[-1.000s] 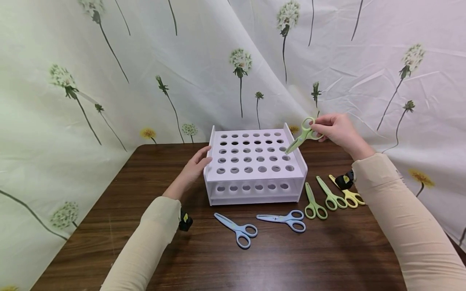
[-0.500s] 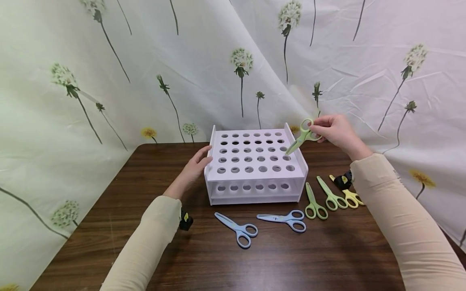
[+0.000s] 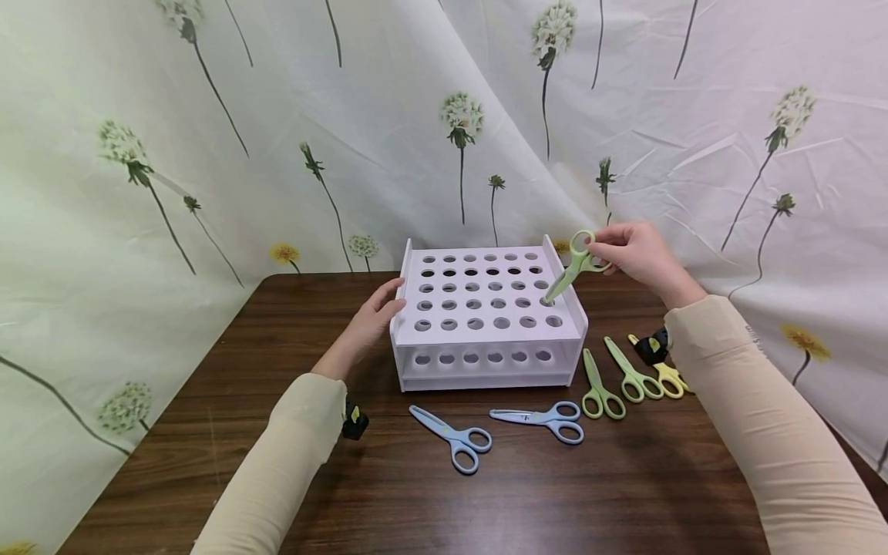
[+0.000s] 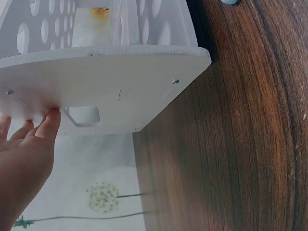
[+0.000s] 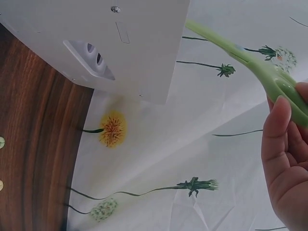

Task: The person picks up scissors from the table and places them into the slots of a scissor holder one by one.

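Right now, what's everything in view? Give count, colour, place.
Rack: one, white, on the table.
Held scissors: one, green, tip at a right-hand rack hole.
Loose green scissors: two, green, right of the rack.
Yellow scissors: one, yellow, rightmost, partly covered.
Blue scissors: two, blue, before the rack.
Table: one, dark brown, beneath the rack.
Dandelion-print cloth: count unclear, white, behind.
Wrist devices: two, black, one per wrist.
Sleeves: two, beige, on arms.
Left hand: one, against the rack's left side.
Right hand: one, gripping held scissors.
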Available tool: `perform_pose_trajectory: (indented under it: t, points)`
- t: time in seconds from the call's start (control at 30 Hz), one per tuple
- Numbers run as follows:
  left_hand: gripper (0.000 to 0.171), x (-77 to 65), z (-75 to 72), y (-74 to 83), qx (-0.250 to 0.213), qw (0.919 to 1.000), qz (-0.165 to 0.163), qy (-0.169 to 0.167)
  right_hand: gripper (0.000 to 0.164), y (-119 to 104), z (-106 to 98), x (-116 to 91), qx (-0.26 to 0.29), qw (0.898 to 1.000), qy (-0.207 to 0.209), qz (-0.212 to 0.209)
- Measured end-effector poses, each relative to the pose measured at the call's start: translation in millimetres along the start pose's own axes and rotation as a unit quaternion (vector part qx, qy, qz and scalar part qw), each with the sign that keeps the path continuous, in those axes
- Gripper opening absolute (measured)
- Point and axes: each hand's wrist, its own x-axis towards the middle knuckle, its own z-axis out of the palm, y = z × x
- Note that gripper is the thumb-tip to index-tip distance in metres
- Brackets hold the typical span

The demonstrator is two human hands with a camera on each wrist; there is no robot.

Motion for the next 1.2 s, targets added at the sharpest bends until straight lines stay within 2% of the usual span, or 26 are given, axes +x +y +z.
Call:
perform_pose_trajectory:
  t: [0.7, 0.93, 1.2]
  points:
    - [0.050, -0.2, 0.0, 0.3, 0.007, 1.0000, -0.006, 0.002, 0.026, 5, 7, 0, -0.022, 0.999, -0.022, -0.010]
    - [0.050, -0.2, -0.1, 0.3, 0.004, 1.0000, -0.005, 0.004, 0.022, 7, 13, 3, -0.033, 0.999, -0.015, -0.003]
    - [0.050, -0.4, 0.0, 0.5, 0.003, 1.0000, -0.009, 0.000, 0.025, 9, 17, 4, -0.043, 0.999, -0.026, 0.011]
